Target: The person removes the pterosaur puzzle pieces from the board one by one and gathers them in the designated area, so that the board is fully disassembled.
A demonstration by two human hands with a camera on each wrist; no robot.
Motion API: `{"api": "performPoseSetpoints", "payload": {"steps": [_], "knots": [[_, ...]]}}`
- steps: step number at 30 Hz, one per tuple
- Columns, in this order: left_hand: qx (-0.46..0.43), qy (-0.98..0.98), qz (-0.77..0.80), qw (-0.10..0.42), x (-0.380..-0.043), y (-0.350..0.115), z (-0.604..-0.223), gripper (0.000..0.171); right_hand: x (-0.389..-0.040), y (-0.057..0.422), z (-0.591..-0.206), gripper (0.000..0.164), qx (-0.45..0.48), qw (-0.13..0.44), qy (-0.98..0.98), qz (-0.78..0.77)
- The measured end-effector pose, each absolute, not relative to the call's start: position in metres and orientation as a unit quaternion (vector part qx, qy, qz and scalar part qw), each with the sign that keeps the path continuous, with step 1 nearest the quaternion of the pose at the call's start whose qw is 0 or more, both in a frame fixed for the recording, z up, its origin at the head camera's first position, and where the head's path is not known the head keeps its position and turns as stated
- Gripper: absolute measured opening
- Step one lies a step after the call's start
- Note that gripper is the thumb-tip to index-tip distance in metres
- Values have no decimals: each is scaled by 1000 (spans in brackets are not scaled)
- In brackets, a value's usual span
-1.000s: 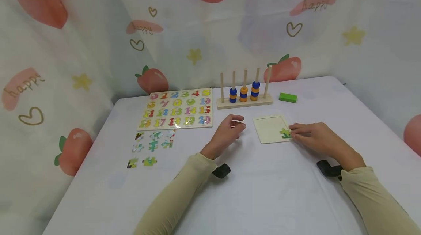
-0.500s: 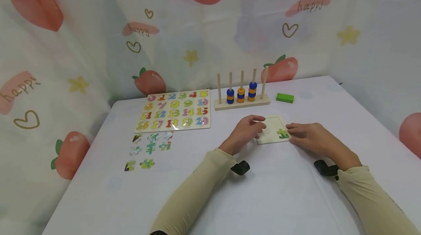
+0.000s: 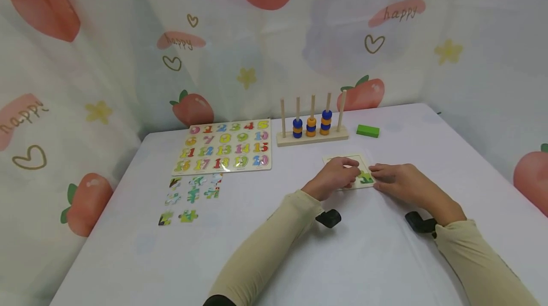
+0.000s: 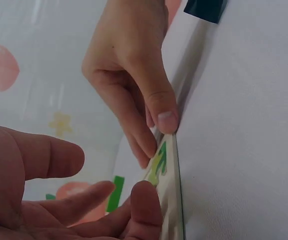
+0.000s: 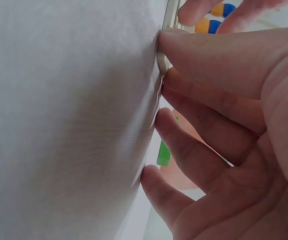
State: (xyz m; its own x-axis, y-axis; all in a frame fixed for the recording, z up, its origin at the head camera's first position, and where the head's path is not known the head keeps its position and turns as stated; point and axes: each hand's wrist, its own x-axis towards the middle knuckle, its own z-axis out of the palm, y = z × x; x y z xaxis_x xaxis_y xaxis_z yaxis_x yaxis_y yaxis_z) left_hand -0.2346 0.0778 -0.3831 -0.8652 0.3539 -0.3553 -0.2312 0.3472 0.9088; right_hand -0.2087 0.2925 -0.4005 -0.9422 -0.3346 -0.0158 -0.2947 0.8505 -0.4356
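My right hand [image 3: 400, 182] pinches the right corner of a small square wooden puzzle board [image 3: 357, 158]. In the right wrist view its thumb and index finger meet at the board's corner [image 5: 162, 62], with the other fingertips down on the cloth. One green jigsaw piece [image 3: 366, 177] lies inside the frame near that corner. My left hand [image 3: 331, 178] is over the left part of the board, fingers loosely bent and holding nothing; it hides much of the board. In the left wrist view its fingertips are close to the board's face [image 4: 172, 195].
Several loose jigsaw pieces [image 3: 188, 216] lie at the left, in front of a number board [image 3: 222, 146]. Behind the hands stands a peg abacus [image 3: 312, 139] with blue and orange beads. A green block [image 3: 367, 131] lies beyond the board. A patterned cloth backdrop closes off the back.
My left hand has moved right, from beside the puzzle board to over it. The right hand has stayed at the board's corner. The head view has shifted slightly.
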Motion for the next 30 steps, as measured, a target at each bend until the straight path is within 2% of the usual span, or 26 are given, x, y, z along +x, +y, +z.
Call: {"api": "performPoseSetpoints", "payload": {"steps": [12,21,30], "knots": [[-23,761,598,249,-239,84,-388,28,-209,292,-401,46,-166,48,961,-214],[-64,806,541,231,-247,98,-388,16,-208,294,-401,45,-180,37,958,-219],[-53,828,508,232,-248,102,-383,18,-207,292,-397,44,-178,43,957,-224]]}}
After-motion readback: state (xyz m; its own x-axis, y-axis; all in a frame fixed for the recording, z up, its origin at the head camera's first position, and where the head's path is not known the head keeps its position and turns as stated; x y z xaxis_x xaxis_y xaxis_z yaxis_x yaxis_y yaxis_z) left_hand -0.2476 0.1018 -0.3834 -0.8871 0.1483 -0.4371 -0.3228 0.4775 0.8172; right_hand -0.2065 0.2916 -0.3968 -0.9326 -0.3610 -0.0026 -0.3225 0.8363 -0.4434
